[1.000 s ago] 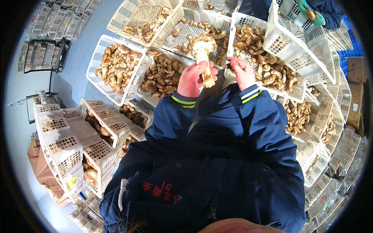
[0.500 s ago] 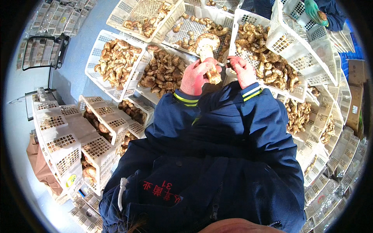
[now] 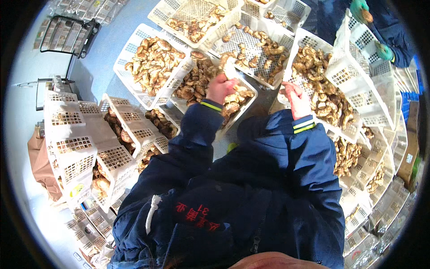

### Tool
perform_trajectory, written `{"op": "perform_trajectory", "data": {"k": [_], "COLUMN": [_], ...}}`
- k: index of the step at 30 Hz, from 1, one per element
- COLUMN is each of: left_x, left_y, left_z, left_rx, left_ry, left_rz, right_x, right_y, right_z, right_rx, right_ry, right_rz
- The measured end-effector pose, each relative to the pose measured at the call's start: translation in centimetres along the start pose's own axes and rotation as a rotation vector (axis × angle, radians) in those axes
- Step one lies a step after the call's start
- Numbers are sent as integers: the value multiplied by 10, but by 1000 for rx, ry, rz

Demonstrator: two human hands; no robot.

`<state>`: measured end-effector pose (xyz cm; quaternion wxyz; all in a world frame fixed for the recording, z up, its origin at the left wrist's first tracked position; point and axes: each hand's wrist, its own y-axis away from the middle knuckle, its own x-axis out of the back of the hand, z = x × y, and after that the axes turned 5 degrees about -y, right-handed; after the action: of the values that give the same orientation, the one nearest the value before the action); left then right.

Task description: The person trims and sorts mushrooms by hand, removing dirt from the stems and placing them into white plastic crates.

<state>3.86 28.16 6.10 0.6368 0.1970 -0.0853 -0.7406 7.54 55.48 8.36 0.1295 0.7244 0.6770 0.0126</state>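
Note:
My left hand is closed round the stem of a large mushroom with a pale stalk and brownish cap. It is over a white crate with several brown mushrooms in it. To the right, my right hand is closed, thumb and fingers pinched together near the edge of another mushroom crate. Whatever sits in that pinch is too small to make out. Both hands look pinkish, with dark blue sleeves at the wrists.
More mushroom crates stand close around: a full one at left, a sparsely filled one behind. Tilted crates rise at right beside a co-worker's green-gloved hand. Stacked crates and a black-framed cart stand at left.
My left hand has moved left with the mushroom, away from my right hand, to over the near crate. My right hand has shifted a little right. The whole view has shifted as well.

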Motion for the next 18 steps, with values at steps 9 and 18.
{"op": "perform_trajectory", "data": {"k": [9, 18], "left_x": [168, 147], "left_y": [-183, -222], "left_z": [-7, 24], "left_rx": [37, -76], "left_ry": [-150, 46], "left_rz": [244, 509], "right_x": [-5, 151], "right_y": [3, -7], "right_z": [-20, 3], "right_rx": [-77, -235], "right_ry": [175, 419], "right_rz": [-18, 330]}}
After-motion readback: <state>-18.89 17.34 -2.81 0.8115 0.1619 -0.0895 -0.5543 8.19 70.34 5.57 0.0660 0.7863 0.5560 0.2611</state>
